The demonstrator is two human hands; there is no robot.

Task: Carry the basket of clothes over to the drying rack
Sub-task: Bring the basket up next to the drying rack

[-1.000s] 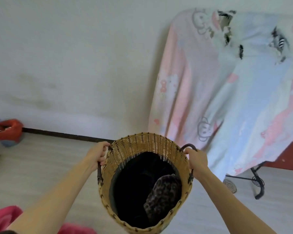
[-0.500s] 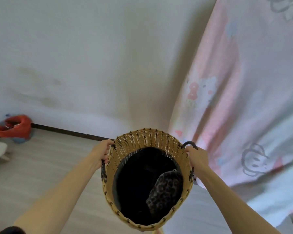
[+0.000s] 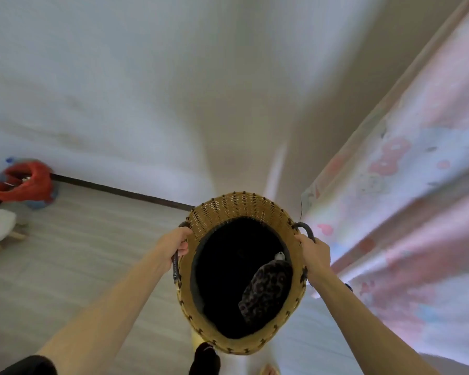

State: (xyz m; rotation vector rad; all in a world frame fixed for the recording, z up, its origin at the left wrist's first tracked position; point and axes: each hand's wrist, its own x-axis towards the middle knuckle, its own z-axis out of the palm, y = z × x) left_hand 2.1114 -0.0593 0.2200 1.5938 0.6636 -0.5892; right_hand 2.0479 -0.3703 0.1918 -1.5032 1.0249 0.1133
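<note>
Hands (image 3: pixel 313 257) clenched on basket (image 3: pixel 236 205) handles; grey plank floor (image 3: pixel 73 255), white wall (image 3: pixel 146 90).

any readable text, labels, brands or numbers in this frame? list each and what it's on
None readable.
Hanging sheet: cartoon prints only, blurred, no legible words.
Wicker basket: no label visible.
Patterned cloth in the basket: a small pale tab at its top, too small to read.
Red tub by the wall: blurred, no text discernible.

Both hands (image 3: pixel 178 243) gripping wicker basket (image 3: pixel 236 209), blurred sheet (image 3: pixel 406 201) apparently beside
</note>
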